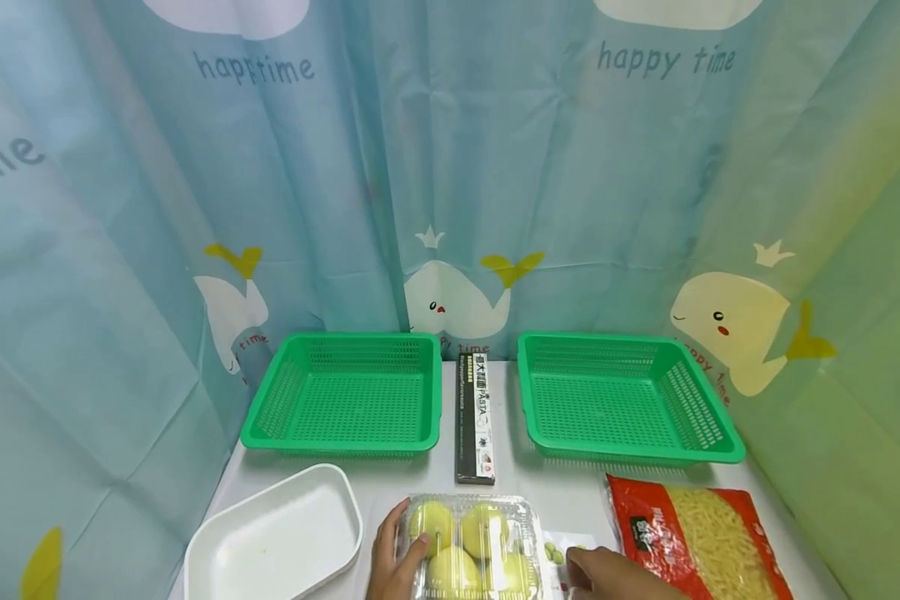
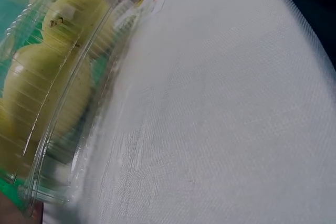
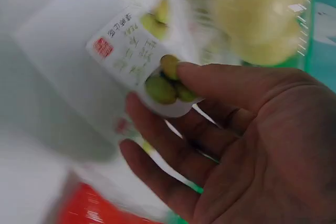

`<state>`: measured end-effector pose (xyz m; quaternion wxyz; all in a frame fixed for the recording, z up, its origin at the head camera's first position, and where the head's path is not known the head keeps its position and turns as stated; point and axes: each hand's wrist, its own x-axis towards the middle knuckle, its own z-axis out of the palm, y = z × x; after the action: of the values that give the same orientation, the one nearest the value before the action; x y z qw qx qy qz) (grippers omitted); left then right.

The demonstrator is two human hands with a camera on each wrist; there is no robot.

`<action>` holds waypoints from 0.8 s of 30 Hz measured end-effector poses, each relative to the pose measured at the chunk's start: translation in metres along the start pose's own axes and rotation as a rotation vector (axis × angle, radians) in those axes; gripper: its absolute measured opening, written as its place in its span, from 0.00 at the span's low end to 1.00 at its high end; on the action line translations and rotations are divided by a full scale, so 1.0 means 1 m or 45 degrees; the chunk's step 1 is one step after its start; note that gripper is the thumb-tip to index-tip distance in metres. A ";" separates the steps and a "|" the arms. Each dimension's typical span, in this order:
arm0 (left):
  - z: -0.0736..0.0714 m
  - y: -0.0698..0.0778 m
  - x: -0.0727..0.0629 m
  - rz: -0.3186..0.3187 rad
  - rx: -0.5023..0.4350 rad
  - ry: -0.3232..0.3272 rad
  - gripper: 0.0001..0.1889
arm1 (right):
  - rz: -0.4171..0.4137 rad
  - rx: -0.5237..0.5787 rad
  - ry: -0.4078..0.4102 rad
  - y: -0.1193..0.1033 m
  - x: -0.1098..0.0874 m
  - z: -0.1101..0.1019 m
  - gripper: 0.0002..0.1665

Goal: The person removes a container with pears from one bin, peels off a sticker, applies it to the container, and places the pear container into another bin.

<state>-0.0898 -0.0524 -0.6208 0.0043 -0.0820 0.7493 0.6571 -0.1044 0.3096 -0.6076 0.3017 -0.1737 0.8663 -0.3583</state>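
Note:
A clear plastic clamshell box (image 1: 468,502) holding several yellow-green pears (image 1: 483,531) is at the table's front. My left hand (image 1: 397,554) holds its left side, thumb over the lid and fingers along the edge; the left wrist view shows just a sliver of that hand at the lower left corner. To the right of the box, my right hand (image 1: 618,577) pinches a white pear label (image 3: 123,51) between thumb and fingers. It carries printed fruit and a red stamp mark. Behind it lies a blurred white sheet (image 3: 58,30) with more print.
Two green baskets (image 1: 345,446) (image 1: 637,454) stand at the back, with a dark pasta box (image 1: 467,417) between them. At the front left is a white tray (image 1: 202,546); a red bag of pasta (image 1: 708,533) lies front right. Whale-print curtains (image 1: 457,167) enclose the table.

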 end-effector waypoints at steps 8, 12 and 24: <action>-0.002 -0.001 0.005 0.019 -0.012 -0.046 0.34 | -0.342 0.110 0.364 -0.094 -0.014 -0.050 0.07; -0.003 0.000 0.006 0.026 -0.011 -0.035 0.34 | -0.496 0.115 0.376 -0.125 -0.002 -0.049 0.05; -0.002 -0.001 0.007 0.052 -0.001 -0.054 0.34 | -0.518 -0.094 0.286 -0.161 0.055 -0.008 0.02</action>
<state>-0.0966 -0.0559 -0.6227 0.0068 -0.0528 0.7504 0.6589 -0.1379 0.1749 -0.5082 0.1185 -0.3148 0.8540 -0.3969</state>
